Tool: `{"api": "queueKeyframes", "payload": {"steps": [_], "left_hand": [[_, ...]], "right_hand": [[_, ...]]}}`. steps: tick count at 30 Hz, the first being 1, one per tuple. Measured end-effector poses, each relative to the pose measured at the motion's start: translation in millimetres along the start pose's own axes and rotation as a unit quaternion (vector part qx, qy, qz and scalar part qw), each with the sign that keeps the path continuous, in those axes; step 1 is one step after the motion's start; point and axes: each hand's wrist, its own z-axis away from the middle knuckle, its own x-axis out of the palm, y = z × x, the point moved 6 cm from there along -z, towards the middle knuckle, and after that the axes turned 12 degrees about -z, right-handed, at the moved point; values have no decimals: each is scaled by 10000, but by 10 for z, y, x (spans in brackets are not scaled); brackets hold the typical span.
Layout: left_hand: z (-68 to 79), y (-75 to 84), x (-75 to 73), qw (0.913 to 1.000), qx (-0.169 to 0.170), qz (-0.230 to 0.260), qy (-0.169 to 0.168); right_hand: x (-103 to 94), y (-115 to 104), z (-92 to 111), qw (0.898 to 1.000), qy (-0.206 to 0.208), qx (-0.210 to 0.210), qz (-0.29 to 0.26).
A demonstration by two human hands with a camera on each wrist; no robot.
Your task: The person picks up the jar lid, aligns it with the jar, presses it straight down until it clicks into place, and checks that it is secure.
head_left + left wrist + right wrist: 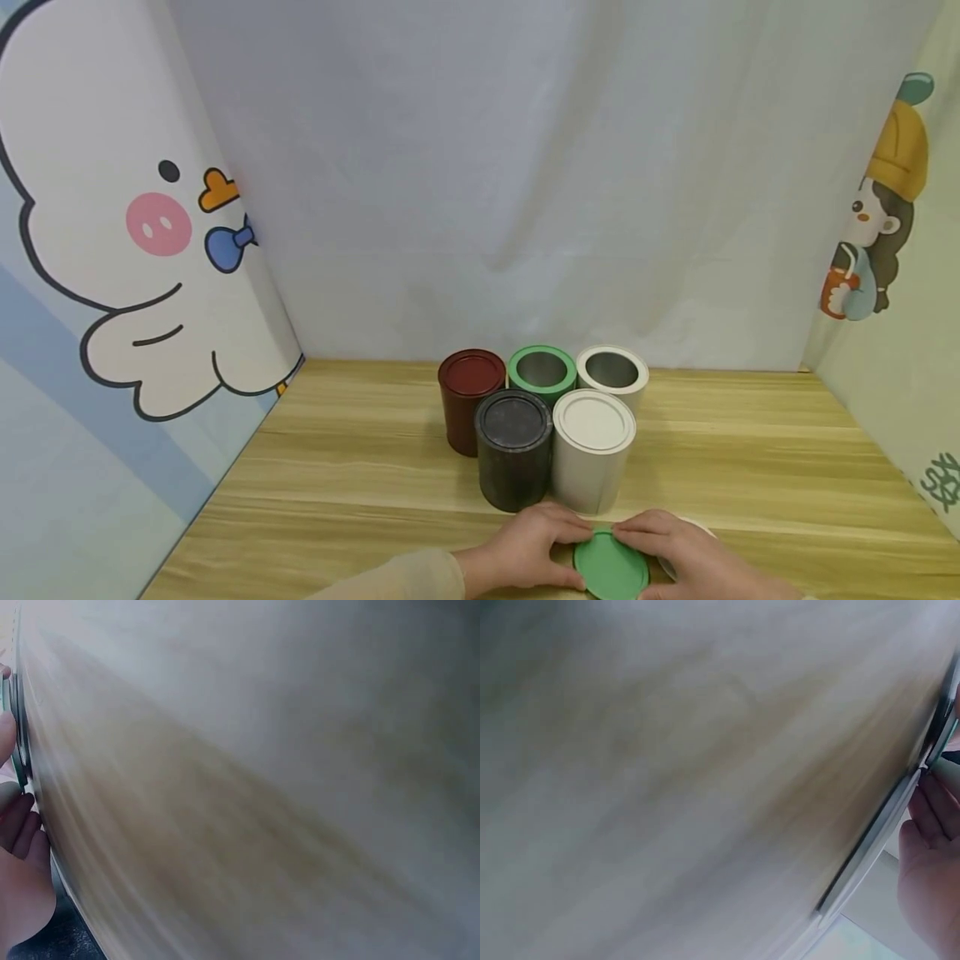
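A round green lid (611,568) lies low in the head view, between the two hands. My left hand (525,548) grips its left side, thumb on the near edge and fingertips at the far rim. From the other side my right hand (693,557) holds the lid's right edge between fingers and thumb. Partly covered by that hand is a white lid (702,527), whose thin edge (866,851) also shows in the right wrist view. The left wrist view catches the left hand (22,877) beside the green lid's rim (18,742).
Past the hands stand a black can (513,467) and a white can (588,467), both lidded. Behind them are a lidded dark red can (461,417), an open green can (519,385) and an open white can (639,390). A pale curtain (480,183) backs the wooden table (345,475).
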Motion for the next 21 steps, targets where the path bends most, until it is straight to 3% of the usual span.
{"api": "queueKeyframes", "payload": {"steps": [8,14,21], "left_hand": [[-2,-11,-16,9994,-91,319,77],[-30,1,-132,9964,-116,771,319],[-51,27,-277,9943,-166,952,450]], "right_hand": [[-40,-45,7,9995,156,-173,-220],[-113,-60,33,9986,408,-23,-325],[-212,-126,22,9968,648,184,-427]]}}
